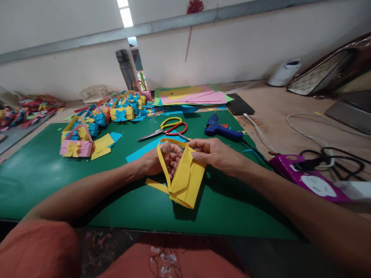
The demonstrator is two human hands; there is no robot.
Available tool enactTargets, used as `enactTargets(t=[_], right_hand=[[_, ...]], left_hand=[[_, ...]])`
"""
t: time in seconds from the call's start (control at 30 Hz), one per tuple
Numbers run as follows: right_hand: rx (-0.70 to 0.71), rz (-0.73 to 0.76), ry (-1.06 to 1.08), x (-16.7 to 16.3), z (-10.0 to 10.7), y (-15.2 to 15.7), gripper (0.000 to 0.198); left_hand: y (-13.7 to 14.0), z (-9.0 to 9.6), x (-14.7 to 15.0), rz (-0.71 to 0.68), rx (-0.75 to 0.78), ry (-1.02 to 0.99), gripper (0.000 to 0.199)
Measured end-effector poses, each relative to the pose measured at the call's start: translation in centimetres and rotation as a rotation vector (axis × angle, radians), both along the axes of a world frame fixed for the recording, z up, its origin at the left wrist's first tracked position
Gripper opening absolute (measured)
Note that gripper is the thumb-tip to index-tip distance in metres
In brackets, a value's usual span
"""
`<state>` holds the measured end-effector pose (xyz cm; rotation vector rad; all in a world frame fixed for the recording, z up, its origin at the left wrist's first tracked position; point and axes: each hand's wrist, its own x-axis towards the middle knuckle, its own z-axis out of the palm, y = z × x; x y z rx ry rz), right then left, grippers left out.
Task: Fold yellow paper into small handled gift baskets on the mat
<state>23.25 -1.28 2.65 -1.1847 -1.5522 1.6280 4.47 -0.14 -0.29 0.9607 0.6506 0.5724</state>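
A pink paper bag (76, 149) stands toward the left end of the counter (268, 108), on a green mat (116, 204). Scissors (159, 132) lie mid-mat. The left hand (169, 156) is half curled at the handle (164, 166) of a yellow paper bag (187, 179); its grip cannot be determined. The bag is tilted near the middle of the counter's front edge. The right hand (207, 152) pinches the bag's upper corner. A blue glue gun (223, 130) lies by the mat's right edge.
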Motion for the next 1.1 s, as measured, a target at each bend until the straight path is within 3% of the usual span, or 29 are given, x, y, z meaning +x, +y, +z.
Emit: enactTargets(t=[0.13,0.4,0.67,0.77,0.93,1.0,1.1], right_hand=[[0.05,0.032,-0.052,-0.3,0.4,-0.4,0.023],[0.351,0.071,-0.313,-0.4,0.6,-0.9,0.031],[0.405,0.024,-0.305,0.0,-0.1,-0.7,0.032],[0.471,-0.042,-0.312,-0.1,-0.1,-0.7,0.026],[0.751,-0.322,-0.458,0.0,1.2,-1.9,0.009],[0.721,-0.318,-0.445,0.1,1.5,-2.4,0.012],[0.484,-0.157,-0.378,-0.1,1.2,-2.7,0.016]], left_hand=[[-0.6,0.0,0.0,-0.097,0.102,0.031,0.06],[-1.2,0.5,-0.3,-0.191,0.212,0.22,0.044],[-1.6,0.4,-0.3,-0.149,0.21,0.244,0.035],[-1.6,0.2,-0.5,-0.15,0.184,0.224,0.037],[-1.6,-0.1,-0.9,-0.047,0.157,0.135,0.043],[-1.6,-0.2,-1.0,0.028,0.22,0.119,0.042],[-1.6,-0.3,-1.1,0.124,0.323,0.135,0.037]])
